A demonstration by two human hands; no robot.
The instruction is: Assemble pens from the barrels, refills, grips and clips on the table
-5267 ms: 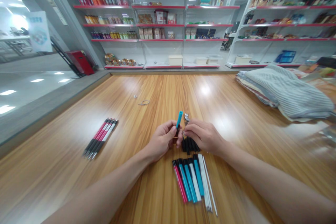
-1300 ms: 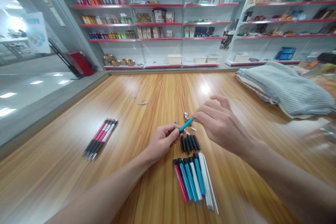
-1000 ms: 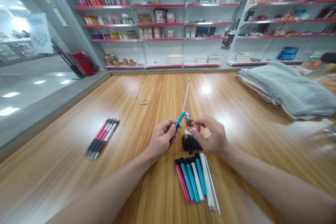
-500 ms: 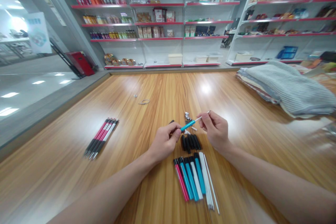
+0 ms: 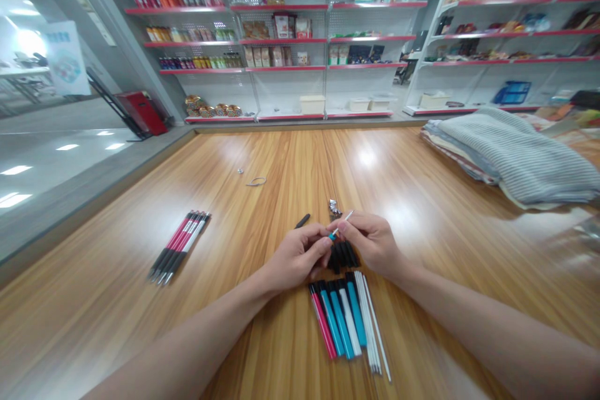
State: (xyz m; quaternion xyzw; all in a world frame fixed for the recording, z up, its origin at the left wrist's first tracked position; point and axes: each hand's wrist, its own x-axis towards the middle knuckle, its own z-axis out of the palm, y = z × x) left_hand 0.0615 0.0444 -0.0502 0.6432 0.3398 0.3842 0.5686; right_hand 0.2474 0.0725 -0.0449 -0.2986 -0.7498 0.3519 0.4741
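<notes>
- Grasping the barrel (image 5: 332,237) in the left hand (image 5: 300,256), fingers wrapped over most of it; only a short blue end in sight, turned toward the far right.
- Pinching the refill (image 5: 348,216) between thumb and forefinger of the right hand (image 5: 375,242); slanted, with its lower end at the barrel's mouth, apparently inside.
- Both at mid-table (image 5: 281,156), just above the black grips (image 5: 345,256) and on the near side of the silver pieces (image 5: 333,206).
- Probably very light, barrel and refill alike; more a matter of aim than of strength.
- Judging by the gloss: stiff, smooth plastic for the barrel, likely to twist or roll between fingertips. Best held round the middle, leaving the mouth free.
- Thin and likely a little springy for the refill, so apt to bow if pushed from its far end. Best pinched low, close to the mouth, and fed straight.
- Same care for the spare barrels (image 5: 342,325) and spare refills (image 5: 369,325), side by side at the near edge: easy to roll, best picked up one at a time by the middle.
- Beyond the left hand, a black stick (image 5: 303,220); unclear whether held or lying loose.
</notes>
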